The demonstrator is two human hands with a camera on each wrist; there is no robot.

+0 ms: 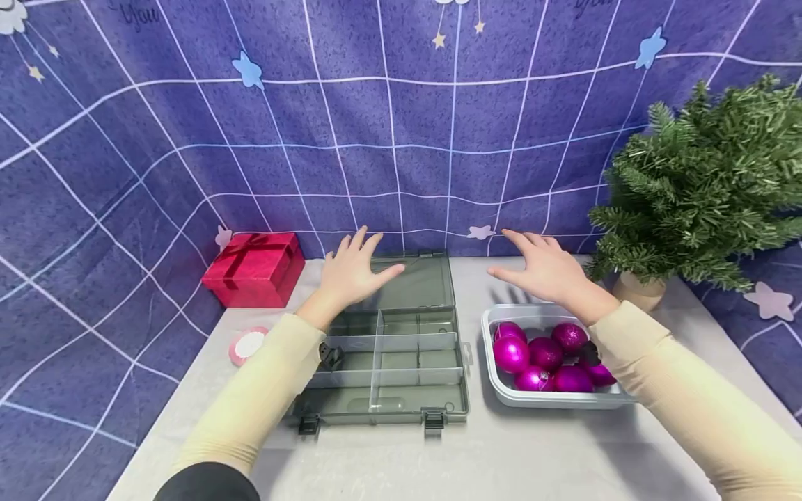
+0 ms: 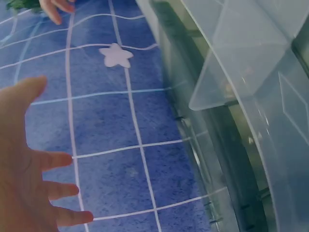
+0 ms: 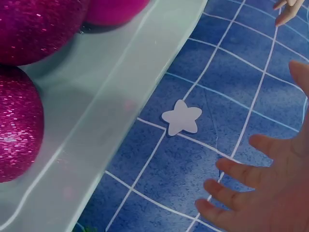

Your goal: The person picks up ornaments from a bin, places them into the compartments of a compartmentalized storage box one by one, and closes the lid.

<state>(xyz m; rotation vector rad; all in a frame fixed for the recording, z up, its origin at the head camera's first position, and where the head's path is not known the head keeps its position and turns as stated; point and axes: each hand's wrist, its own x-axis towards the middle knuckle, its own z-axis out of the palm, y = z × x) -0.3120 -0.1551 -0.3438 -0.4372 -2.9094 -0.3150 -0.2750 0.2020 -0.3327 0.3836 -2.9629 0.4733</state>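
Note:
Both hands are raised with fingers spread, holding nothing. My left hand (image 1: 352, 270) is above the green see-through compartment box (image 1: 420, 419), whose lid (image 1: 418, 282) lies back away from me. In the left wrist view, the left fingers (image 2: 60, 190) are straight and the box's dividers (image 2: 231, 72) show beside them. My right hand (image 1: 544, 270) hovers over the far edge of a white plastic tub (image 1: 532, 399). Several shiny magenta baubles (image 1: 511, 354) lie in that tub, some glittery. The right wrist view shows the right hand (image 3: 270, 188) apart from a glitter bauble (image 3: 19, 125).
A red gift box (image 1: 253, 271) with a dark ribbon stands at the back left. Near it lies a roll of pink ribbon (image 1: 233, 351). An artificial fir tree (image 1: 695, 188) stands at the right behind the tub. A blue grid-patterned cloth (image 1: 413, 118) hangs behind the white table (image 1: 376, 466).

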